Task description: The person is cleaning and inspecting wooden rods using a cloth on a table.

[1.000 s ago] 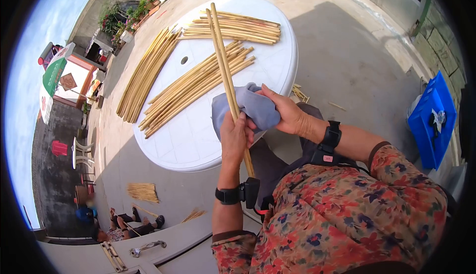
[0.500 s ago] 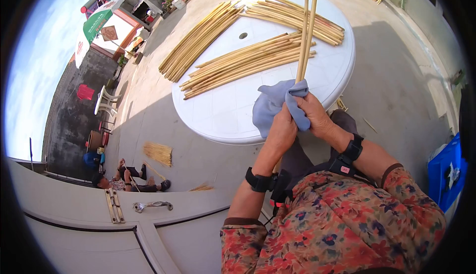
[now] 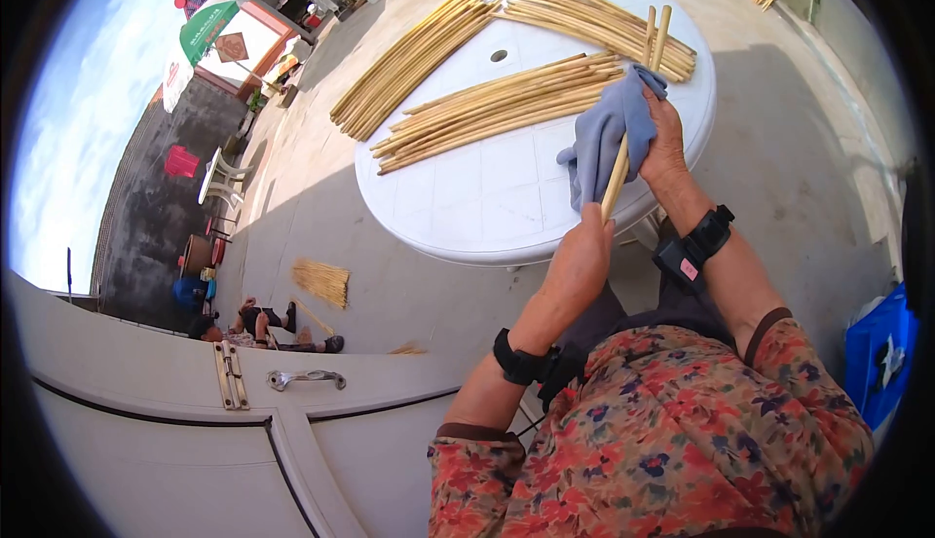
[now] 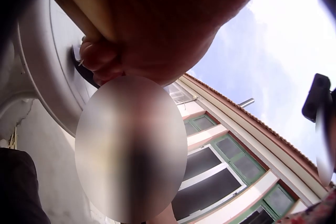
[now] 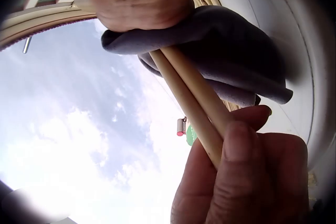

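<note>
My left hand (image 3: 581, 256) grips the lower part of two pale yellow sticks (image 3: 616, 183) that slant up and away from me. In the right wrist view its thumb and fingers pinch the sticks (image 5: 186, 100) side by side. Higher up, my right hand (image 3: 667, 144) holds a blue-grey cloth (image 3: 606, 134) wrapped around them, with a loose part hanging to the left. The stick tips stick out above the cloth. In the left wrist view the sticks (image 4: 86, 6) run into the curled left hand (image 4: 157, 29).
A white oval table (image 3: 458, 207) carries three groups of similar sticks, at the left (image 3: 414, 66), middle (image 3: 502, 108) and far right (image 3: 609, 27). A white door (image 3: 146, 372) stands at lower left, a blue container (image 3: 877, 348) at right. Beyond the door sits another person (image 3: 258, 329).
The cloth and my right hand have slid up the sticks toward their tips, away from my left hand, which stays low on them. Earlier both hands were close together.
</note>
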Available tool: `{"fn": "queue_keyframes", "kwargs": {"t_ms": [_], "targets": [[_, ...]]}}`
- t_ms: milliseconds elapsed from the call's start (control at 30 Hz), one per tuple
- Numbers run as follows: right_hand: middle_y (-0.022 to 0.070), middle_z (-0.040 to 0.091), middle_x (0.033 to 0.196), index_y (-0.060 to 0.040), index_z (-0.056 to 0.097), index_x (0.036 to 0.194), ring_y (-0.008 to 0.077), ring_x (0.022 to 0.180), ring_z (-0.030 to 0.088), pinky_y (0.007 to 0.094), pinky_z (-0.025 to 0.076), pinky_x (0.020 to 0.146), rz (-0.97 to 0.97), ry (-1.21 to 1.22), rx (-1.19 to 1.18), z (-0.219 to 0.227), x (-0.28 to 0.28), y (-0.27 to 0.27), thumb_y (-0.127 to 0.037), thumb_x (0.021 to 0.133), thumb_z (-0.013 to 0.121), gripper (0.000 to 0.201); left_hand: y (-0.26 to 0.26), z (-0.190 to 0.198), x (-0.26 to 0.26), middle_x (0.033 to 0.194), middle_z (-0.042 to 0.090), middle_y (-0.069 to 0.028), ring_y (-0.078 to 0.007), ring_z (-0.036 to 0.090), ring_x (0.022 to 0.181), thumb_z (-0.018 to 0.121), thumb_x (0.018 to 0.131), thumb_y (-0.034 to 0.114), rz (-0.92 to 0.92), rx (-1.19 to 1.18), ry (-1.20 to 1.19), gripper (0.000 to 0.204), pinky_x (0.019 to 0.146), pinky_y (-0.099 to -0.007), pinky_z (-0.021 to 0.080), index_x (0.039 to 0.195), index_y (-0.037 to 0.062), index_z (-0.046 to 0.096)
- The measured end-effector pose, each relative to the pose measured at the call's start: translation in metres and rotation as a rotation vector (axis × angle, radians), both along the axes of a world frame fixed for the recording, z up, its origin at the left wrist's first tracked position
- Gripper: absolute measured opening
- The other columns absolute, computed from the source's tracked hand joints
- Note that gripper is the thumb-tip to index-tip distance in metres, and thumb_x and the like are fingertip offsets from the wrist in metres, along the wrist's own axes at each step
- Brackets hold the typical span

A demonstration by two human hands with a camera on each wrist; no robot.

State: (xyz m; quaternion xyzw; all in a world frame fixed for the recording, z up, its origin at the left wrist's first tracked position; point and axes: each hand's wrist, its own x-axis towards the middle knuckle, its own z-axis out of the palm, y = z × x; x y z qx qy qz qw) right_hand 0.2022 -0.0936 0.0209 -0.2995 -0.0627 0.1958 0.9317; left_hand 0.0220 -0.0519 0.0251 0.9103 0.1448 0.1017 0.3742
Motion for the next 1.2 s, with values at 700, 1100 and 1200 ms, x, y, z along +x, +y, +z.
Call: {"fn": "queue_keyframes", "kwargs": {"t_ms": [700, 1100, 1200], "targets": [[0.0098, 0.052, 0.112, -0.0032, 0.044, 0.117, 0.0196, 0.102, 0.050, 0.0318, 0.040, 0.093, 0.100, -0.133, 0.064, -0.008, 0.106, -0.101, -0.030, 0.091, 0.043, 0.037, 0.032, -0.015, -0.097, 0.071, 0.055, -0.0023, -0.0045, 0.043, 0.049, 0.042, 0.091, 0.018, 0.100, -0.729, -0.094, 0.020, 0.038, -0.0202, 0.032, 0.103, 0.0027, 0.049], [0.0020, 0.053, 0.094, -0.0035, 0.047, 0.109, 0.0079, 0.083, 0.052, 0.0234, 0.046, 0.073, 0.476, -0.058, -0.025, -0.036, -0.059, -0.051, -0.034, 0.085, 0.055, 0.040, 0.024, -0.009, 0.020, 0.070, 0.058, -0.0073, -0.0078, 0.045, 0.046, 0.052, 0.086, 0.011, 0.098, -0.882, -0.167, 0.013, 0.038, -0.0180, 0.034, 0.093, -0.0006, 0.054], [0.0031, 0.054, 0.094, -0.0015, 0.047, 0.109, 0.0084, 0.082, 0.052, 0.0230, 0.046, 0.072, 0.409, -0.162, -0.120, -0.042, -0.072, -0.036, -0.029, 0.084, 0.058, 0.039, 0.013, -0.013, 0.032, 0.060, 0.054, -0.0026, -0.0065, 0.045, 0.042, 0.052, 0.086, 0.012, 0.079, -0.794, -0.146, 0.015, 0.037, -0.0187, 0.035, 0.094, 0.0004, 0.054]]}}
